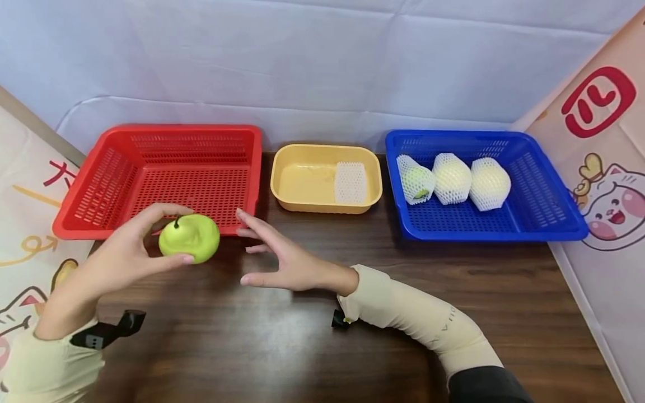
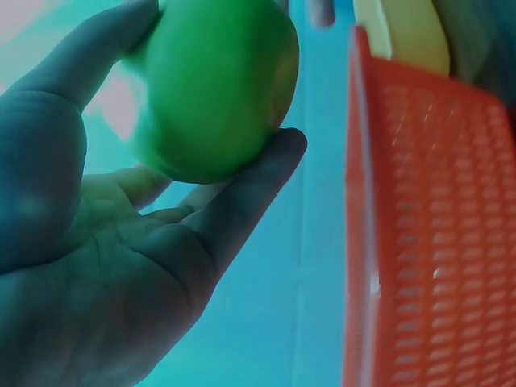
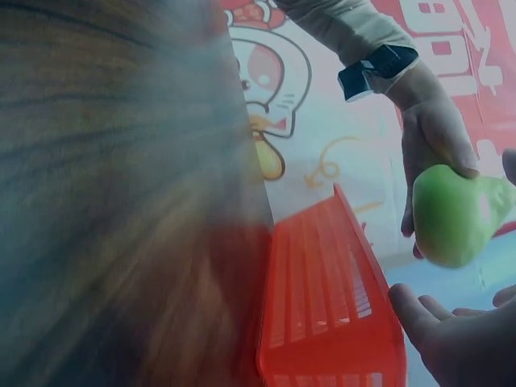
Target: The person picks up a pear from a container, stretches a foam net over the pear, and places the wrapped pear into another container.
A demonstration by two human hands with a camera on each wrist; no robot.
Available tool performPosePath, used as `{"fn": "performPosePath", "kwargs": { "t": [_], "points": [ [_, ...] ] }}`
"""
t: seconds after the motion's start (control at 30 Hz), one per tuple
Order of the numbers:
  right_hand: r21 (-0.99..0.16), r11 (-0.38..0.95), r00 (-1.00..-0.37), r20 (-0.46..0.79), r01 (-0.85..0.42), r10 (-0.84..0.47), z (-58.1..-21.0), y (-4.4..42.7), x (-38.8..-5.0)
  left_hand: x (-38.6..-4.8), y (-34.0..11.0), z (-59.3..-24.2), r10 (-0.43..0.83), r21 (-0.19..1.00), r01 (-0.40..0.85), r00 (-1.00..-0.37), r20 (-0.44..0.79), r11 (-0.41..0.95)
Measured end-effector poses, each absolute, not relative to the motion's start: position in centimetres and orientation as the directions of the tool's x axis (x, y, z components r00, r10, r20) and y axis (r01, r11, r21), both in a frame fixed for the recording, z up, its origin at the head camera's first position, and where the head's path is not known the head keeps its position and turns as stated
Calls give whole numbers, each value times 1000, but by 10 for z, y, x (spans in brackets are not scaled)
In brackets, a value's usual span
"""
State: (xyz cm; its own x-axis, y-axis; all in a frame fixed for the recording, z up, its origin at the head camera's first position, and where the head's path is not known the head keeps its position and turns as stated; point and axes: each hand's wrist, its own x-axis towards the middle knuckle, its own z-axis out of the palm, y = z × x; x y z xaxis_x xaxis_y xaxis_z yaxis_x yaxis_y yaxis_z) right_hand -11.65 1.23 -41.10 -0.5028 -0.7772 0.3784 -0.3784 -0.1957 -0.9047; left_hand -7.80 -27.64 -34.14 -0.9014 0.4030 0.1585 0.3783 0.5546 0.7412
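Note:
A green pear point(image 1: 194, 239) with a dark stem is held by my left hand point(image 1: 123, 252), thumb on the near side and fingers behind it. In the left wrist view the same pear point(image 2: 218, 89) sits between the thumb and fingers. To its right my right hand point(image 1: 282, 254) hovers with fingers spread and nothing in them, apart from the pear. Both hands are above the table, just in front of the red basket point(image 1: 247, 134). In the right wrist view the pear point(image 3: 451, 214) is close to the fingers of the right hand point(image 3: 468, 339).
The yellow tray point(image 1: 302, 208) in the middle holds a flat white foam net point(image 1: 350, 182). Inside the blue basket point(image 1: 534, 235) at the right are three fruits in foam nets point(image 1: 452, 179). Printed cloth panels stand at both sides of the brown table point(image 1: 242, 347).

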Motion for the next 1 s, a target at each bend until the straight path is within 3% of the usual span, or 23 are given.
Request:
{"fn": "performPosePath", "kwargs": {
  "t": [0.13, 0.27, 0.67, 1.0],
  "points": [
    [-890, -221, -456, 401, -398, -795, -409, 5, -111, -69, -265, -354, 389, 786, 355, -907, 160, 506],
    [-892, -203, -449, 387, -404, -806, -407, 2, -108, -63, -257, -365, 358, 810, 337, -918, 170, 480],
    [-895, -134, -491, 353, -426, -796, -413, 1, -104, -51, -235, -381, 348, 792, 412, -898, 269, 451],
    [-901, -110, -559, 352, -419, -751, -421, 6, -105, -46, -217, -397, 226, 812, 380, -924, 309, 444]
  ]
}}
